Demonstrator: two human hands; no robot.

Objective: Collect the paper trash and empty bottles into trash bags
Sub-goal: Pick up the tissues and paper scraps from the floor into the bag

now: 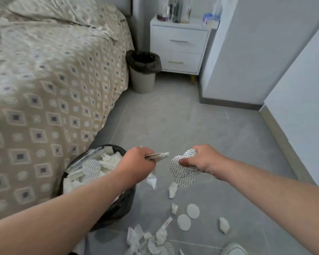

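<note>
Just below and to the left of the left hand (138, 162) sits the black trash bag (118, 207), its mouth open and heaped with white tissues (110, 159), a printed disc (91, 167) and a piece of clear plastic (88, 153) that may be a bottle, though I cannot tell. That hand is curled round a flat bunch of paper (159, 155), with a strip of tissue (152, 179) dangling beneath its knuckles, and it hangs over the bag's right rim rather than over the middle. To its right, close but apart, the right hand (201, 160) pinches a few printed round paper discs (182, 172) between thumb and fingers, out over the floor (210, 129). The step in hand looks like the drop: both fistfuls are gathered and raised, and neither is in the bag yet. The next move, as I judge it, calls for carrying both hands leftward over the bag's mouth, then loosening the fingers so the light sheets fall inside and do not flutter past the rim; the dangling tissue could slip off first. Under the right hand and nearer the body, more litter lies on the floor: a crumpled tissue (173, 189), two plain white discs (192, 210), a wad (224, 225) and a mixed heap (155, 242), so the collecting seems well short of done
</note>
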